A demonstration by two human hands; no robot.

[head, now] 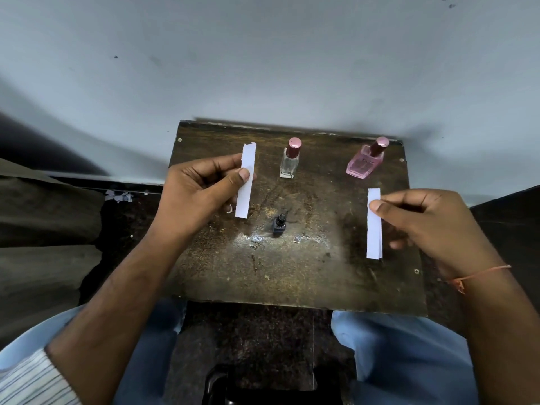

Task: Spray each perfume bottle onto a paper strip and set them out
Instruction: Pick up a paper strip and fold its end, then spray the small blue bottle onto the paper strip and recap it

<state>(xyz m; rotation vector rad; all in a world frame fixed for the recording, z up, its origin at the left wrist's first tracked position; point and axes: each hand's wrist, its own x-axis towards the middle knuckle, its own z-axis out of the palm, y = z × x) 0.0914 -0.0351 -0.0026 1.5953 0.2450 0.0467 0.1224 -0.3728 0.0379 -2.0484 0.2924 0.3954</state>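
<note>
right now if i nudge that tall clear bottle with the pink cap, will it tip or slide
The clear bottle looks tall and narrow on a small base, so probably tips rather than slides. It seems nearly empty, so likely light. The table looks rough, adding grip.

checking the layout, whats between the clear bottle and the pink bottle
Nothing: in the head view the stretch of table between the clear bottle and the pink bottle is bare. The small dark bottle stands nearer the person.

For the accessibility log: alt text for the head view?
A person holds one white paper strip in the left hand and another strip in the right hand, above a worn wooden table with three small bottles: clear, pink, dark.
</note>
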